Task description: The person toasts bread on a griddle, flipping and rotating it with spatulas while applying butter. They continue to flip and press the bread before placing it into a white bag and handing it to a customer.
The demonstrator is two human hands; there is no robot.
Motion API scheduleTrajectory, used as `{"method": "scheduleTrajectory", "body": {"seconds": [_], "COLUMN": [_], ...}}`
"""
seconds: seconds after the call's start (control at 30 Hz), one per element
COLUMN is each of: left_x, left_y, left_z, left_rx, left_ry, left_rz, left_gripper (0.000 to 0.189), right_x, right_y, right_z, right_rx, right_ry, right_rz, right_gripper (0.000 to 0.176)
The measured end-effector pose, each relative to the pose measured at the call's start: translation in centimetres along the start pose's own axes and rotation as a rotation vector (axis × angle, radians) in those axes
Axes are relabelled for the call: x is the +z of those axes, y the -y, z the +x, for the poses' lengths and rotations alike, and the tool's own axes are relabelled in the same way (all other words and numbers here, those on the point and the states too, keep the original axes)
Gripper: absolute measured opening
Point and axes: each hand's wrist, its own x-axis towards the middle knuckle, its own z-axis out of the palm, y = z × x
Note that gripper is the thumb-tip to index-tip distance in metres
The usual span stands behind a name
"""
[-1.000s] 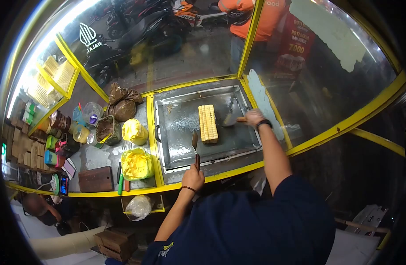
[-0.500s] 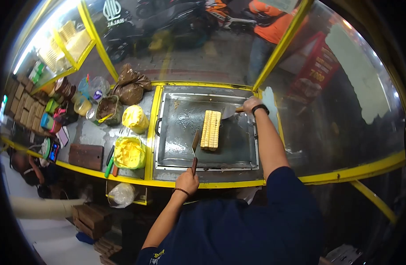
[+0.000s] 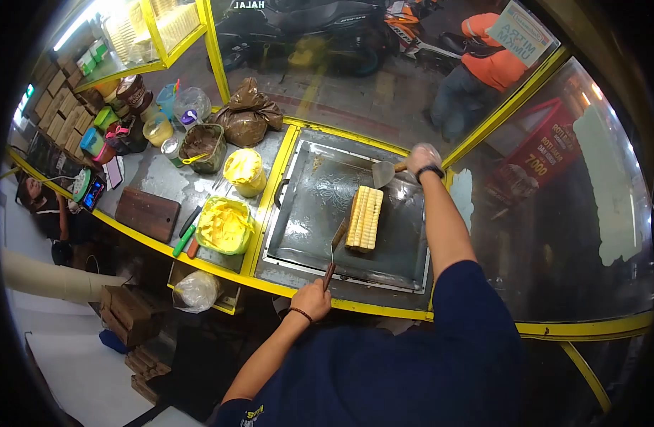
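A long yellow block of bread [image 3: 365,218] lies on the dark metal griddle [image 3: 309,213]. My left hand [image 3: 313,300] is at the griddle's near edge and grips the wooden handle of a spatula [image 3: 335,242] whose blade rests beside the bread's near left end. My right hand [image 3: 420,158] is over the griddle's far right corner and holds a second spatula [image 3: 385,171], its blade lifted just beyond the bread's far end.
Left of the griddle stand two tubs of yellow spread [image 3: 223,225], a wooden board [image 3: 146,213], jars, bags and a knife [image 3: 186,236] on the steel counter. Yellow-framed glass [image 3: 384,92] surrounds the cart. A person in orange [image 3: 483,71] and motorbikes are outside.
The view has swung so the cart appears turned. My right hand has drawn its spatula back from the bread toward the far right corner. My left hand keeps its spatula beside the bread.
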Motion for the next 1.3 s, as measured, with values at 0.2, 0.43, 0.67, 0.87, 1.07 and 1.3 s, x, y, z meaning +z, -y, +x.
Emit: {"method": "scheduleTrajectory", "body": {"seconds": [0.2, 0.43, 0.67, 0.87, 1.07, 1.3], "left_x": [-0.8, -3.1, -3.3, 0.9, -4.9, -8.4], "left_y": [1.8, 1.7, 2.8, 0.2, -2.9, -1.4], "left_z": [1.8, 2.0, 0.9, 5.0, 4.8, 13.8], "left_rx": [-0.012, 0.139, 0.305, 0.581, 0.301, 0.441], "left_ry": [-0.068, 0.064, 0.240, 0.247, 0.451, -0.012], "left_rz": [-0.048, 0.067, 0.127, 0.021, -0.518, -0.042], "left_gripper": [0.028, 0.030, 0.032, 0.028, 0.018, 0.028], "right_x": [5.5, 9.1, 2.3, -1.5, 0.3, 5.8], "right_y": [-5.2, -0.3, 0.9, 3.5, -0.4, -2.4], "right_z": [-13.4, -27.5, -20.5, -16.5, -18.5, -31.7], "right_rx": [-0.002, 0.098, -0.061, -0.209, -0.107, 0.303], "right_ry": [0.073, -0.067, 0.015, 0.186, -0.290, -0.291], "right_rz": [0.151, 0.379, 0.172, -0.185, 0.202, 0.618], "right_gripper": [0.036, 0.015, 0.016, 0.022, 0.021, 0.028]}}
